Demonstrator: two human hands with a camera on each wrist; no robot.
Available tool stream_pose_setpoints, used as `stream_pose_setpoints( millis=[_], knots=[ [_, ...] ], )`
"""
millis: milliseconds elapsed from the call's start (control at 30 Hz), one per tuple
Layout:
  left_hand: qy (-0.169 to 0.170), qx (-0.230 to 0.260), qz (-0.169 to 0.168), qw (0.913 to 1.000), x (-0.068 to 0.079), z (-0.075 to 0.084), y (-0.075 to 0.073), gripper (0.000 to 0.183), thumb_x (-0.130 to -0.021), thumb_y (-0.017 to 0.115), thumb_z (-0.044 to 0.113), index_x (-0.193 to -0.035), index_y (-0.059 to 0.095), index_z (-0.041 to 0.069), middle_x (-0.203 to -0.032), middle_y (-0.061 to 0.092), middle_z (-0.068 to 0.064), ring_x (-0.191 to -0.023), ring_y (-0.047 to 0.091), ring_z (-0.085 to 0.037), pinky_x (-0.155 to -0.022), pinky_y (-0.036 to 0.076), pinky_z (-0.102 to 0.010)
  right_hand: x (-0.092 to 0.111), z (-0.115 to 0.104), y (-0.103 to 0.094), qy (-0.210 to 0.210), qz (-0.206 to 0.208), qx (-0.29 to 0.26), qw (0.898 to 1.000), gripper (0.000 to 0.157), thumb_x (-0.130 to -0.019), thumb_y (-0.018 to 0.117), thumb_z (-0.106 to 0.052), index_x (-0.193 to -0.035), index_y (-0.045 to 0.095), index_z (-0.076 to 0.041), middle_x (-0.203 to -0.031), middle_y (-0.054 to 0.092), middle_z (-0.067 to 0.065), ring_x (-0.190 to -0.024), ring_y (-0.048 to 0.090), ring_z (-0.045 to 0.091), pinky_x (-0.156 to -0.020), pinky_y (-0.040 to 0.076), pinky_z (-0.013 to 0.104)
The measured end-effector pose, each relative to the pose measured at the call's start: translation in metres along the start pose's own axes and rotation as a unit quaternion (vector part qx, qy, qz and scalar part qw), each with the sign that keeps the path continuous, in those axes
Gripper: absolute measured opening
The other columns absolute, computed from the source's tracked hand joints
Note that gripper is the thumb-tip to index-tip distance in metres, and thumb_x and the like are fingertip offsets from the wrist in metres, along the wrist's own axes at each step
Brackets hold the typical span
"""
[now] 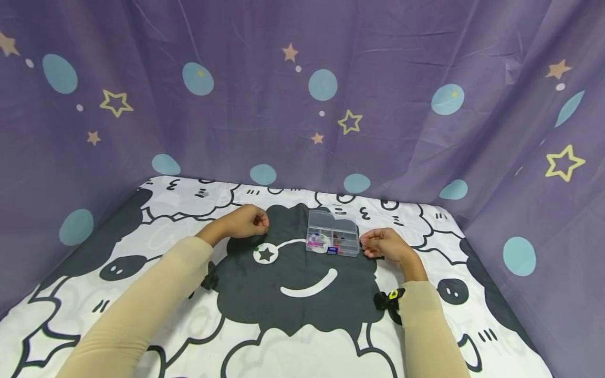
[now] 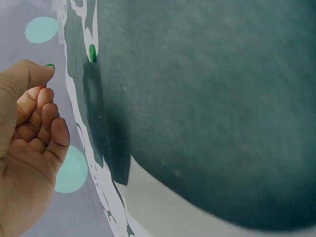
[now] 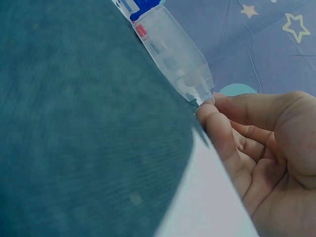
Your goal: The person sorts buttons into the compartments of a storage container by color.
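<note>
A small clear plastic compartment box stands on the dark cloud print with its lid raised. Small pink, white, red and blue items lie in its compartments, and a blue piece sits at its front edge. My right hand is at the box's right end, thumb and index fingertips meeting on its corner in the right wrist view. Left of the box, my left hand is raised over the cloth, fingers curled, a bit of green showing at the thumb tip. A separate green piece lies on the cloth.
A black-and-white cartoon-print cloth covers the surface. Purple curtains with stars and blue dots hang behind and at both sides. Black straps with small devices sit at the wrists.
</note>
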State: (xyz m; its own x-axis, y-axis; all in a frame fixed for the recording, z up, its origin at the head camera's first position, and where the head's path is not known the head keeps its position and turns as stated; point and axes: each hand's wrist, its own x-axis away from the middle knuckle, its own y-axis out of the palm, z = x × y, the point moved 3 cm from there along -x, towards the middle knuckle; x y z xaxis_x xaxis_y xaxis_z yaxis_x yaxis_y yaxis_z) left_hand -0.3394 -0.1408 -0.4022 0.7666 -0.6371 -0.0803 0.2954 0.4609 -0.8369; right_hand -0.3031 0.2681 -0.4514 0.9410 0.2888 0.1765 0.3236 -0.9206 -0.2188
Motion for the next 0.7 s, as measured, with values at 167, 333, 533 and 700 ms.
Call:
stream_pose_setpoints(
  millis=[167, 333, 533, 700],
  knots=[
    [0.007, -0.002, 0.014, 0.9999, -0.006, 0.002, 0.001, 0.003, -0.089, 0.071, 0.01, -0.086, 0.069, 0.009, -0.077, 0.066, 0.003, -0.071, 0.058, -0.01, -0.069, 0.05, -0.029, -0.001, 0.001, -0.001, -0.002, -0.001, 0.002, 1.0, 0.023, -0.101, 0.059, 0.0, -0.116, 0.061, 0.017, -0.082, 0.066, 0.006, -0.068, 0.065, 0.011, -0.065, 0.057, 0.025],
    [0.009, 0.004, 0.021, 0.9997, -0.012, 0.009, 0.004, 0.005, -0.089, 0.071, 0.011, -0.087, 0.069, 0.007, -0.077, 0.065, 0.003, -0.072, 0.058, -0.011, -0.07, 0.049, -0.03, -0.001, 0.001, 0.0, -0.004, 0.0, 0.001, 1.0, 0.023, -0.101, 0.059, 0.0, -0.116, 0.06, 0.018, -0.082, 0.066, 0.006, -0.068, 0.065, 0.011, -0.065, 0.057, 0.025],
    [0.017, 0.012, 0.036, 0.9992, -0.021, 0.019, 0.012, 0.004, -0.088, 0.071, 0.011, -0.087, 0.068, 0.008, -0.075, 0.063, 0.004, -0.07, 0.056, -0.01, -0.069, 0.047, -0.028, 0.001, 0.0, 0.001, -0.002, 0.001, -0.002, 1.0, 0.023, -0.101, 0.058, 0.001, -0.116, 0.06, 0.018, -0.082, 0.066, 0.006, -0.068, 0.065, 0.011, -0.065, 0.057, 0.025],
    [0.035, 0.022, 0.045, 0.9981, -0.03, 0.029, 0.019, 0.004, -0.087, 0.071, 0.008, -0.086, 0.068, 0.008, -0.074, 0.063, 0.004, -0.069, 0.056, -0.01, -0.068, 0.047, -0.028, 0.001, 0.001, 0.001, -0.001, 0.004, -0.002, 1.0, 0.023, -0.101, 0.058, 0.001, -0.116, 0.06, 0.018, -0.082, 0.066, 0.006, -0.068, 0.065, 0.011, -0.065, 0.057, 0.024]
  ],
)
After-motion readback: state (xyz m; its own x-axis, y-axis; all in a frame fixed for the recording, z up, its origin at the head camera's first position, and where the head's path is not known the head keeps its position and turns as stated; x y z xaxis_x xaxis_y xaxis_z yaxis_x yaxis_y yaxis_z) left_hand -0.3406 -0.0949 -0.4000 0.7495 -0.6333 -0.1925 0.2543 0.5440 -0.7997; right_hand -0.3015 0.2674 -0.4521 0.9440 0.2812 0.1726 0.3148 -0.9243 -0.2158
